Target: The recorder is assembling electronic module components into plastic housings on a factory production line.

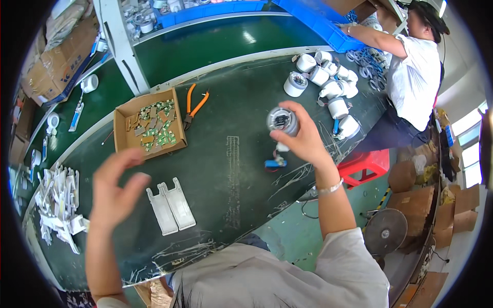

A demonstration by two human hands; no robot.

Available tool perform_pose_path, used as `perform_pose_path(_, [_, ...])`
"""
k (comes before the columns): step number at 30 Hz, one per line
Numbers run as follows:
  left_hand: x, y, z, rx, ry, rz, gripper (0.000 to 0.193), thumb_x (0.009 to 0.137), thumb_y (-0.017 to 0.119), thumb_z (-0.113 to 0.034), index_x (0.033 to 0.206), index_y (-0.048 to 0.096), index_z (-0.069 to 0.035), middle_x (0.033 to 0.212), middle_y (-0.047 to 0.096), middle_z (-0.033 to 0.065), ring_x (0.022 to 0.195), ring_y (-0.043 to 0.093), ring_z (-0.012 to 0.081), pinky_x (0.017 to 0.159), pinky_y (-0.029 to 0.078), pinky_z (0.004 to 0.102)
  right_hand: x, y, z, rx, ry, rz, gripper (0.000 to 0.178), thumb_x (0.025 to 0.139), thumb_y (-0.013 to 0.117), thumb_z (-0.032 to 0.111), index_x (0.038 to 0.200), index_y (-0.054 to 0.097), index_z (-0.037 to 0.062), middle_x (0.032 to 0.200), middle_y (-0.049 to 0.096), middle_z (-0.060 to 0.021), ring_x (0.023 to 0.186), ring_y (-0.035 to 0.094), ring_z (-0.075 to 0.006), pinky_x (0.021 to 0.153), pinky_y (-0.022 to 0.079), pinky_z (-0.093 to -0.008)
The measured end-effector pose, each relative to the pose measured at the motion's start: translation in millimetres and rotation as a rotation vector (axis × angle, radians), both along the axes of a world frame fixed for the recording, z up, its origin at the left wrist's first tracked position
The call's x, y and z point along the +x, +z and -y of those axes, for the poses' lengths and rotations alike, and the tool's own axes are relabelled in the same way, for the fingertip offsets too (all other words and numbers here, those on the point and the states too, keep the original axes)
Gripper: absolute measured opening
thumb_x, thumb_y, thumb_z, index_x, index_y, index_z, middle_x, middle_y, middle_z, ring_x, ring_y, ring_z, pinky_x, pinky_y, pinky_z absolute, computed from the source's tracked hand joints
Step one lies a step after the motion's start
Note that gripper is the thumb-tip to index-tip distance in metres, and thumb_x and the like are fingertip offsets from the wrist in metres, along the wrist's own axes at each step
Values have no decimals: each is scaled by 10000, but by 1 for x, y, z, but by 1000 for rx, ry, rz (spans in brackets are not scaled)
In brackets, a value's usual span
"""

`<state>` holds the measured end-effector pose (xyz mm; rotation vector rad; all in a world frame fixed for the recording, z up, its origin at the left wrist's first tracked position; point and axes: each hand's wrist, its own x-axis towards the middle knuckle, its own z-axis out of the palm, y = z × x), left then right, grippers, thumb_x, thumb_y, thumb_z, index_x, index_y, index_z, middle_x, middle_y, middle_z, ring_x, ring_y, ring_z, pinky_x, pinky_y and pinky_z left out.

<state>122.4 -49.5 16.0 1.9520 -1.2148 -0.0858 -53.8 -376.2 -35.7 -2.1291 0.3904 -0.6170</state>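
Observation:
My right hand (pixel 309 139) grips a round white housing (pixel 281 120) between thumb and fingers, above the table. Its open top faces up and shows dark parts inside. A blue cylindrical cell (pixel 276 164) hangs from it by a short lead. Fingers apart and holding nothing, my left hand (pixel 114 192) hovers between a cardboard box (pixel 119 134) and two white plastic strips (pixel 172 208) lying side by side. Small green circuit boards (pixel 163 134) and brown pieces fill the box. Orange-handled pliers (pixel 192 108) lie to its right.
Many white plastic strips (pixel 56 203) are heaped at the left edge. Several white housings (pixel 328 77) cluster at the far right, near a co-worker (pixel 413 77) reaching into a blue bin (pixel 328 25). A red stool (pixel 364 167) and a fan (pixel 385 232) stand beyond the table.

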Motion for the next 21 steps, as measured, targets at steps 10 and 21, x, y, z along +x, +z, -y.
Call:
perform_pose_path(10, [-96,-30,36,-162,-144,-815,163,844,550,-34,993,579,28,861,599,77,783,608,105,666,463,211,37,49,-110,426,455,536,755,574,790,6,1222,402,12,1182,421,-94,1085,466,-169,886,426,-288])
perform_pose_path(21, [-118,-28,-17,-385,-334,-1275,252,799,580,51,1050,562,57,950,555,110,764,594,155,669,486,256,24,50,-141,347,556,520,882,506,865,250,1211,397,0,1179,470,-232,1025,538,-231,843,456,-306])
